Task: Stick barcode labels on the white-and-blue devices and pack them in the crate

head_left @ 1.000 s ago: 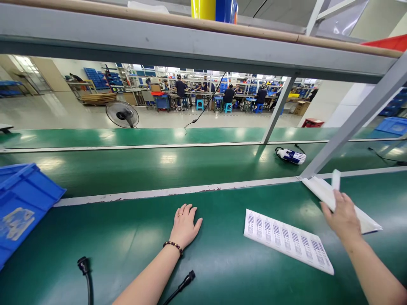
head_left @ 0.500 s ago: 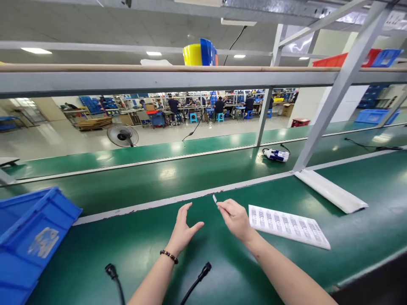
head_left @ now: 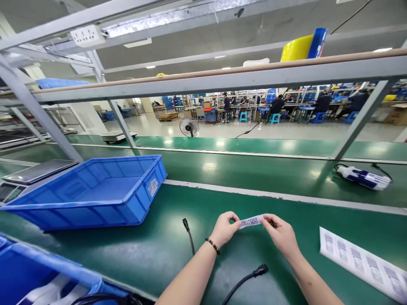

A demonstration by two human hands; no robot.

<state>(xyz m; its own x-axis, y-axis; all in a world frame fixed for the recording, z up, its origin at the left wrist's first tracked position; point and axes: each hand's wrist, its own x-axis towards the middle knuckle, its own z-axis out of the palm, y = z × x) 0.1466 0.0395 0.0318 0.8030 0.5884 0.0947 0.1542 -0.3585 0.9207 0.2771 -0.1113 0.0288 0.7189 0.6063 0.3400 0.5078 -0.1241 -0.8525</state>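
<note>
A small white barcode label (head_left: 251, 221) is stretched between both my hands above the green bench. My left hand (head_left: 223, 229), with a bead bracelet on its wrist, pinches the label's left end. My right hand (head_left: 280, 234) pinches its right end. A white sheet of barcode labels (head_left: 362, 262) lies flat at the right. Two black cable ends lie close to my arms: one cable plug (head_left: 185, 222) to the left of my left hand, another cable plug (head_left: 261, 269) below my hands.
An empty blue bin (head_left: 95, 192) sits at the left with a scale (head_left: 34, 171) behind it. Another blue bin (head_left: 44, 275) holds white parts at the bottom left. A white and blue device (head_left: 364, 176) lies on the belt. Workers sit far behind.
My view has swung left, bringing the blue bin and scale into sight. My right hand brought a label from the sheet to the middle, and my left hand rose from the bench to pinch it.
</note>
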